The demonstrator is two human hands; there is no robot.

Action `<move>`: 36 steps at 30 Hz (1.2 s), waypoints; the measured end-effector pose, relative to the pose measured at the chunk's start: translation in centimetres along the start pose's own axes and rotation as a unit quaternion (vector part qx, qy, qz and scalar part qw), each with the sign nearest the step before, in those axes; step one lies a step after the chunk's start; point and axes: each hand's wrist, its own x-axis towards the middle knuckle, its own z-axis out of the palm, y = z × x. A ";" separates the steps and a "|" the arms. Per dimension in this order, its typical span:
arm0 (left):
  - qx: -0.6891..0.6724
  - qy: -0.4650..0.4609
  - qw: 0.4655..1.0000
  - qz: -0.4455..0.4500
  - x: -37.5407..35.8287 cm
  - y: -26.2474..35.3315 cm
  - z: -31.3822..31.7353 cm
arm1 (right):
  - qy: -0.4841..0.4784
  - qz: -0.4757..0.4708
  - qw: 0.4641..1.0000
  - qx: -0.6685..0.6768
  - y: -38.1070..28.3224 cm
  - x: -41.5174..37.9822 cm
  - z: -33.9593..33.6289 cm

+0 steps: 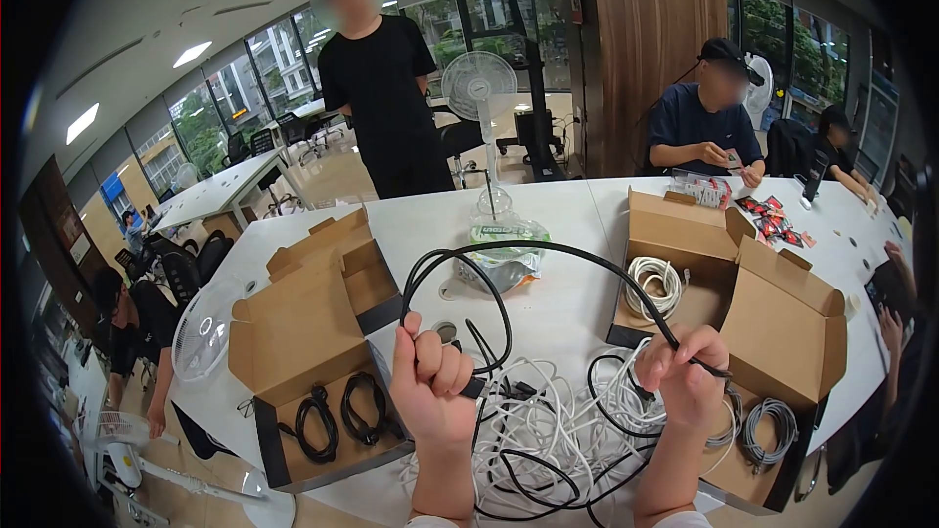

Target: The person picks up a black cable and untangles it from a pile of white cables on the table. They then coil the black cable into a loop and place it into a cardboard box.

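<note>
A black cable [548,247] arches between my two raised hands. My left hand [430,376] is closed around a looped part of it, and a dark connector hangs by the little finger. My right hand [685,372] pinches the other part, with a short end sticking out to the right. Below them on the table lies a tangled heap of white cables [548,430], with black cable running through it. To the left, an open cardboard box [293,332] holds coiled black cables [364,409]. At right, another open box [790,332] holds a coiled grey cable [770,432].
Behind, a box [675,225] holds a coiled white cable [653,289], and another open box [333,259] stands back left. A green-and-white packet [509,259] lies mid-table [577,205] near a standing fan [479,88]. A person in black [381,98] stands opposite; another [709,117] sits handling small packets.
</note>
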 end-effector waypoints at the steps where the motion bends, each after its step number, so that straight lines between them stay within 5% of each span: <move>1: -0.003 -0.002 1.000 0.000 0.0 0.0 0.0 | 0.001 0.002 1.000 0.001 0.0 0.0 0.0; 36: -0.018 -0.010 1.000 -0.009 0.3 -0.8 -0.2 | 0.127 0.041 0.988 -0.074 1.4 1.0 2.0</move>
